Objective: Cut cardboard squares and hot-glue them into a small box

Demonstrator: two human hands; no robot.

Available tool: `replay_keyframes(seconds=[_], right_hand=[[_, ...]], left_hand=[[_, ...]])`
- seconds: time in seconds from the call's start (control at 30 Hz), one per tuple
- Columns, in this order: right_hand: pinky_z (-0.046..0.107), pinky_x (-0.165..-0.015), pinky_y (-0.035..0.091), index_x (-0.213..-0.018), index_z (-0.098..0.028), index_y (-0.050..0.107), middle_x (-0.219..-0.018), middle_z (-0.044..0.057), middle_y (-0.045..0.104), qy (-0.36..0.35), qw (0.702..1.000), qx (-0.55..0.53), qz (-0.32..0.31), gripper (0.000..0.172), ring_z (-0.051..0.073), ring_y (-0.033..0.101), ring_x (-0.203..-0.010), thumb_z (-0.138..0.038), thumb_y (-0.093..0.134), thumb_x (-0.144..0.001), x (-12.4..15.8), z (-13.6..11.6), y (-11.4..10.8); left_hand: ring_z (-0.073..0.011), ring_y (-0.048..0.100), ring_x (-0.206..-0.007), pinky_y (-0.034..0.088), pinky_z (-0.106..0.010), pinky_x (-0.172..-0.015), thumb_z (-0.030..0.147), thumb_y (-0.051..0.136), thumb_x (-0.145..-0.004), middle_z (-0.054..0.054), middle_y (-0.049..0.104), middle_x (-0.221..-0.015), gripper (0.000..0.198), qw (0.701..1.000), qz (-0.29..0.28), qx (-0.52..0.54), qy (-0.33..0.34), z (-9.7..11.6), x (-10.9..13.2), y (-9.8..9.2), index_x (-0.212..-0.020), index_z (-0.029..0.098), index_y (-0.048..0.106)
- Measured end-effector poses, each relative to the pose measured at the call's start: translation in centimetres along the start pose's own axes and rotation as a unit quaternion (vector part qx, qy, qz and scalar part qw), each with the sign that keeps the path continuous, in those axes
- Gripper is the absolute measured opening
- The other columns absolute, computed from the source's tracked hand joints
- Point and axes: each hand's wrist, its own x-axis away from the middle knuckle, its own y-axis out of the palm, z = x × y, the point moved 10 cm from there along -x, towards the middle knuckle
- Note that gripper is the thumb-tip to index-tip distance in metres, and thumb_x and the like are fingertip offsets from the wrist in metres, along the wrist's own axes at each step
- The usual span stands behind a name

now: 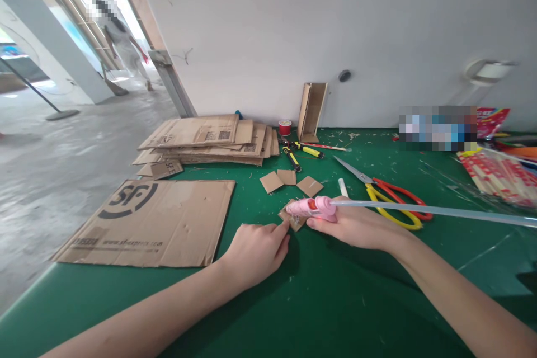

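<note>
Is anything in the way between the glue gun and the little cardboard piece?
No, nothing visible. The glue gun in the right hand has its tip right at the little cardboard piece, and the left hand touches that piece's edge.

Green table (335,302), cardboard work surface.
Printed sheet (155,224) laid at left edge; stack (210,140) at far edge; scissors (370,183), squares (289,180) and scrap (297,221) noted mid-table.

Daylight glares through the doorway beyond the cardboard stack (205,140); soft shadows, wide-angle bending at edges, slight blur
</note>
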Motion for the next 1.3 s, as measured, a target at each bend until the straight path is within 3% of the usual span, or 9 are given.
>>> replay_keyframes(seconds=[0.47,0.77,0.97,1.2,1.3], right_hand=[[0.038,-0.094,0.048,-0.125,-0.034,0.06,-0.116,-0.001,0.068,0.021,1.0,0.002,0.023,0.04,0.029,0.059,-0.112,-0.041,0.047,-0.088,0.0,1.0,-0.3],[0.037,-0.1,0.044,-0.13,-0.041,0.053,-0.132,-0.008,0.057,0.007,1.0,-0.015,0.005,0.04,0.024,0.054,-0.119,-0.039,0.043,-0.091,-0.1,1.2,0.0],[0.039,-0.098,0.045,-0.128,-0.035,0.057,-0.125,-0.001,0.063,0.033,0.999,0.007,0.021,0.041,0.027,0.058,-0.113,-0.041,0.044,-0.09,0.0,2.1,-0.4],[0.04,-0.106,0.038,-0.134,-0.037,0.05,-0.136,-0.004,0.054,0.008,1.0,-0.019,0.001,0.042,0.024,0.05,-0.124,-0.042,0.04,-0.093,-0.1,1.2,-0.2],[0.038,-0.103,0.04,-0.133,-0.037,0.051,-0.133,-0.005,0.057,0.027,1.0,-0.01,0.009,0.042,0.025,0.051,-0.123,-0.042,0.04,-0.093,0.0,1.6,-0.4]], left_hand=[[-0.0202,0.067,-0.066,0.044,-0.027,-0.052,0.029,0.03,-0.094,-0.003,0.07,-0.079,0.033,1.0,-0.001,0.006,-0.004,-0.1,0.0,0.1,-0.111,0.019,0.057],[-0.02,0.067,-0.068,0.043,-0.026,-0.052,0.029,0.031,-0.094,-0.004,0.07,-0.082,0.036,1.0,0.004,0.016,-0.006,-0.3,0.1,0.0,-0.115,0.019,0.057],[-0.0207,0.068,-0.069,0.043,-0.026,-0.052,0.029,0.029,-0.094,-0.004,0.07,-0.082,0.036,1.0,0.008,0.018,-0.003,-0.2,0.1,0.1,-0.116,0.019,0.057],[-0.0199,0.068,-0.068,0.042,-0.025,-0.051,0.029,0.03,-0.094,-0.004,0.071,-0.081,0.036,1.0,0.013,0.016,-0.003,-0.3,0.1,0.0,-0.114,0.019,0.058],[-0.0189,0.067,-0.067,0.041,-0.024,-0.051,0.03,0.032,-0.094,-0.005,0.07,-0.08,0.035,1.0,0.014,0.017,-0.007,-0.4,0.1,0.0,-0.114,0.019,0.058]])
